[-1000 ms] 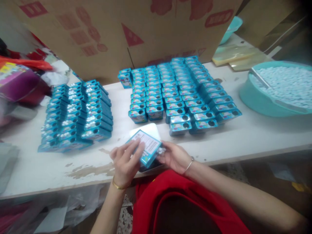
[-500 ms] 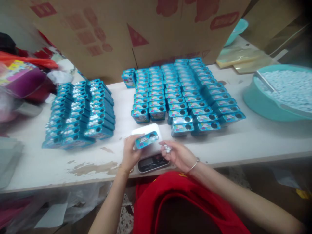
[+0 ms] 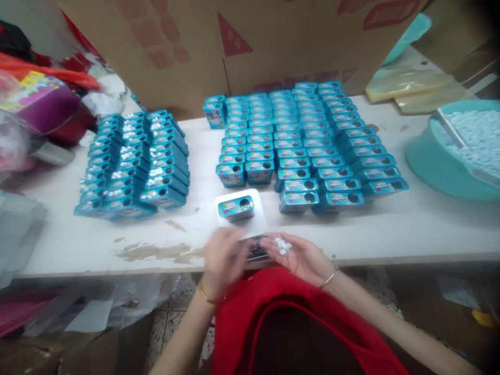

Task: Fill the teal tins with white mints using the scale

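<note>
On the scale [image 3: 249,226], one blue tin [image 3: 235,208] stands upright, unheld. Hands apart: left hand [image 3: 224,256] blurred at scale's front, can't tell its grip; right hand [image 3: 302,257] at scale's front right, palm up, uncurled, white pellets [image 3: 283,246] on it.

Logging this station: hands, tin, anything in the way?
Left hand blurred, grip unclear. Right hand open, palm up, white pellets on it. Tin upright on scale. Left hand partly covers scale's dark panel.
</note>
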### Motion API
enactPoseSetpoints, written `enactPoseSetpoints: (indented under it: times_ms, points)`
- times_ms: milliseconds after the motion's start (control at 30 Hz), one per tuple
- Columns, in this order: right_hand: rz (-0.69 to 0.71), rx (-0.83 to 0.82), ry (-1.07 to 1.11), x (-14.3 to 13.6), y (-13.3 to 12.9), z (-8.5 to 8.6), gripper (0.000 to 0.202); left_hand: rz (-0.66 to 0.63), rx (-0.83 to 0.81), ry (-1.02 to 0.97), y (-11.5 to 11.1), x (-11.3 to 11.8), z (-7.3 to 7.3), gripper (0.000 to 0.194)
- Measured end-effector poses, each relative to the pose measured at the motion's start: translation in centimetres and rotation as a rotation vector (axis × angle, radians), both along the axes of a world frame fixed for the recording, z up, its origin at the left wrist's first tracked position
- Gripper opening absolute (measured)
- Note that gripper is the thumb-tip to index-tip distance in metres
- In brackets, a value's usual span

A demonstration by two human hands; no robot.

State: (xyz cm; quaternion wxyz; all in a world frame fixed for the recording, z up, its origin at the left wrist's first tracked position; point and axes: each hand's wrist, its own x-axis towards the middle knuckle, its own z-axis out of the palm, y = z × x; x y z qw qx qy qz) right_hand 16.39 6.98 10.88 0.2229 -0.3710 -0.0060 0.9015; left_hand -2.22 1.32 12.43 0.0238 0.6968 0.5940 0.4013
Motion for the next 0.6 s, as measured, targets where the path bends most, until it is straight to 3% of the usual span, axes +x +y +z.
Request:
enactPoseSetpoints:
  times_ms: [100,200,333,433,600]
  points:
    - [0.006,-0.114,0.021,0.9,-0.8,-0.4,0.022,-0.312,-0.244,0.108,-0.5,4.1,0.2,0.023]
    - [0.030,-0.148,-0.018,1.9,-1.4,-0.8,0.020,-0.391,-0.408,0.199,-0.2,6.5,-0.7,0.021]
    - [0.043,-0.096,-0.041,2.8,-2.0,-1.3,0.018,-0.410,-0.537,0.186,-0.3,7.1,-1.1,0.015]
    - [0.085,-0.052,-0.014,3.0,-2.5,-2.0,0.024,-0.351,-0.610,0.097,-0.6,7.2,-0.9,0.012]
    - [0.057,0.002,-0.021,2.8,-3.1,-3.0,0.018,-0.289,-0.598,0.035,-1.1,7.4,-1.0,0.011]
